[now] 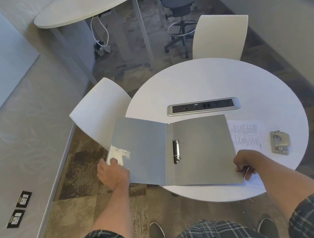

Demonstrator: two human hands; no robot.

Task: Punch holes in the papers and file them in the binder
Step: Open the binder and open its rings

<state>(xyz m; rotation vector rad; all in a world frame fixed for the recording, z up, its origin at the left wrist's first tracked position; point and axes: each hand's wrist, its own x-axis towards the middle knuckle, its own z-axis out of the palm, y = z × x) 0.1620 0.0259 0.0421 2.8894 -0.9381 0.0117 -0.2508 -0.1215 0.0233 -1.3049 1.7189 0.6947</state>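
Both hands hold a grey binder (174,151) spread open on the round white table (206,81).

Left hand (113,174) grips the near corner of the left cover, which overhangs the table edge; right hand (245,163) pinches the right cover's near corner. Inside, only the closed metal rings (176,150) show on the spine, with no sheets on them. Printed papers (247,136) lie partly under the right cover, and the hole punch (280,142) sits just beyond them.

A round white table (196,80) is seen, with a power strip (203,106) set into its top. An open grey binder (199,153), printed papers (247,135) and a metal hole punch (280,142) are laid on it.
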